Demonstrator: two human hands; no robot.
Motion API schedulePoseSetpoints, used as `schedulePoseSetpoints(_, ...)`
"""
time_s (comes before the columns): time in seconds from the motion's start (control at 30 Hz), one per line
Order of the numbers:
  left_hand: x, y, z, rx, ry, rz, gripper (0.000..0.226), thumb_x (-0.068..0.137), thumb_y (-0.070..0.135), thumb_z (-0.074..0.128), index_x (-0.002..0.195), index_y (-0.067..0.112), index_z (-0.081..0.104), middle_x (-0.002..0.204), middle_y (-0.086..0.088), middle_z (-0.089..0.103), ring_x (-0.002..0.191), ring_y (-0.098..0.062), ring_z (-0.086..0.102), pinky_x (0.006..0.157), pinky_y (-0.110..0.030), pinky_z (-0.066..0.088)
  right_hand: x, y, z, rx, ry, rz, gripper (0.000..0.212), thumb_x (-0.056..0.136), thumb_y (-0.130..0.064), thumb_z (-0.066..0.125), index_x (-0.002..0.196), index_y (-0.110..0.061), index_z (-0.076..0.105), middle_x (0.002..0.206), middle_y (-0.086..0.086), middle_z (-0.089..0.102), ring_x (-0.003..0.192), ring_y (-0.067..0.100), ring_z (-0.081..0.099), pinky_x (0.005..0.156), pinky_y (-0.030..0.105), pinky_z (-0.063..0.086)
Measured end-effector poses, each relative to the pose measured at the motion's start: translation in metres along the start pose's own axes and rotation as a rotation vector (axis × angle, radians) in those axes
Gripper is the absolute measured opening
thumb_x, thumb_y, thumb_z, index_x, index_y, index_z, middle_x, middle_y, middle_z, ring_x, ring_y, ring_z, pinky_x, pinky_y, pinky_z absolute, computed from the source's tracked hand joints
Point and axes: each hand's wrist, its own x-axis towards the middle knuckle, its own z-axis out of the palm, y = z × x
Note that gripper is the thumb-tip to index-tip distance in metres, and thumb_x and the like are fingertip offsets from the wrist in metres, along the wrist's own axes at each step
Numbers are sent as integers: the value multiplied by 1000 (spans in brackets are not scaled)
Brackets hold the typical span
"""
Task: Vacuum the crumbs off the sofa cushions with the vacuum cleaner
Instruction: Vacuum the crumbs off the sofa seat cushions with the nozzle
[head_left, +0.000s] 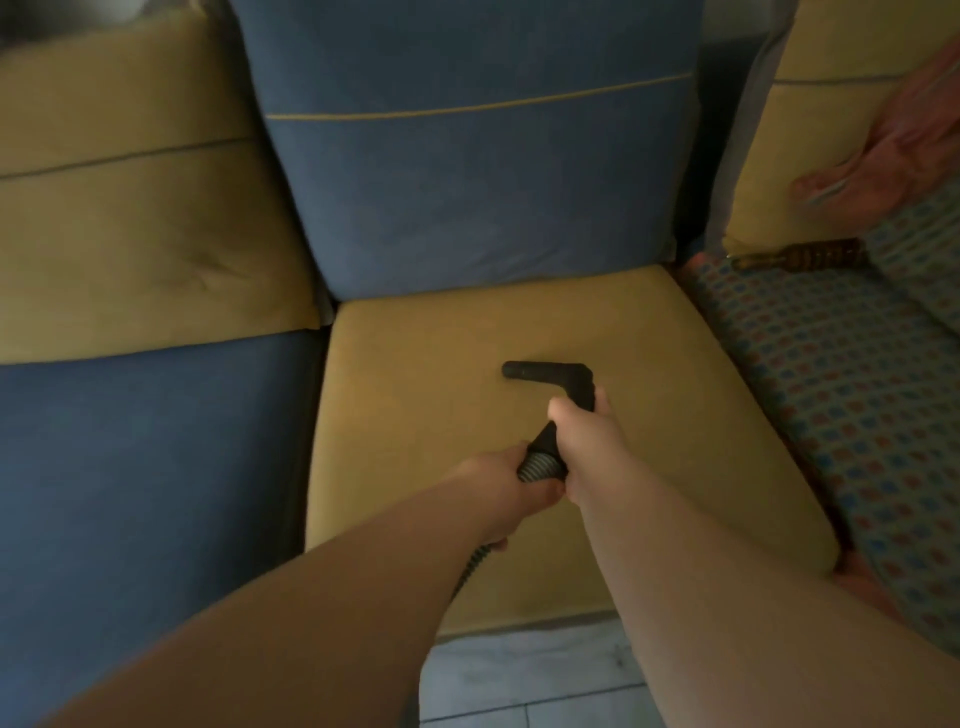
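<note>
Black nozzle (540, 372) points left, crosswise; right hand (584, 441) grips it, left hand (496, 491) hose (540, 466).

nozzle (545, 371): black, L-shaped; short flat tip pts left, resting on yellow seat cushion (415, 395) approx mid-cushion; neck slants back, gripped by right hand (587, 441).
hose (540, 465): grey, ribbed, joined to nozzle's rear end; held by left hand (498, 488) just behind right hand; remainder drops under wrist, mostly hidden.
yellow seat cushion: flat, smooth.
blue back cushion (467, 182): upright behind it, thin yellow piping across.
blue seat cushion (145, 467): left, alongside yellow seat cushion.
yellow back cushion (130, 218): upright above blue seat cushion, creased.
</note>
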Motion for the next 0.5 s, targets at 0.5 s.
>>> schedulePoseSetpoints(0.5,-73,-71,9,11,-49,92,28,89,49,58,112,38,46,72,0,57,49,-13,56,49,-25,53,-76,75,20,52,87,-42,78,86,-25,57,149,-47,17,131,6,51,99,32,60,86,51,54)
